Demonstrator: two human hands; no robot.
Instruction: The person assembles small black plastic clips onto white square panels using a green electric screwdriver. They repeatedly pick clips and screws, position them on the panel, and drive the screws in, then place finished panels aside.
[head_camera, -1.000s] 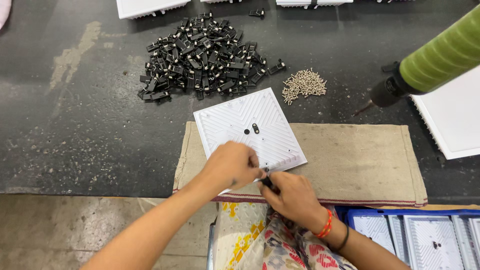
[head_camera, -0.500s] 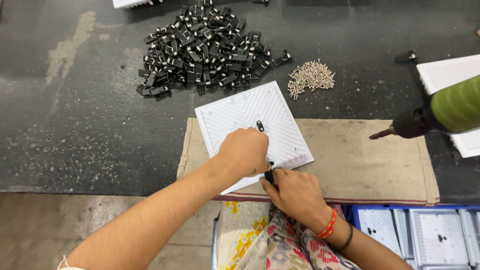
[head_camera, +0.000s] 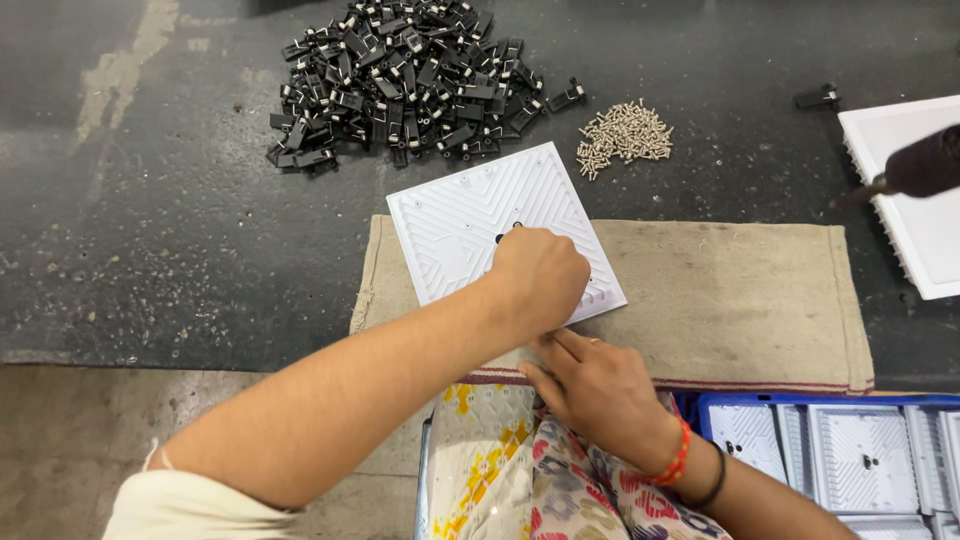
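The left hand (head_camera: 540, 275) is resting knuckles-up on the white square plate (head_camera: 470, 215) in the middle of the frame, its fingers curled down against the ribbed surface; whether they are pinching anything underneath cannot be told. The right hand (head_camera: 595, 385) is lying just below it at the plate's lower edge, fingers loosely bent and pointing up-left toward the left hand, with nothing visibly held (a red thread and a dark band are circling its wrist). The plate is sitting tilted on a tan cloth (head_camera: 740, 290), its upper corner reaching past the cloth onto the dark tabletop (head_camera: 180, 230). Above it, in the upper middle of the frame, a heap of small black clips (head_camera: 400, 80) is lying, and just to its right a smaller pile of pale screws (head_camera: 625, 135). A dark tool tip (head_camera: 920, 165) is entering from the right edge over another white plate (head_camera: 920, 230). In the lower right corner, a blue tray (head_camera: 710, 405) is holding more white plates.
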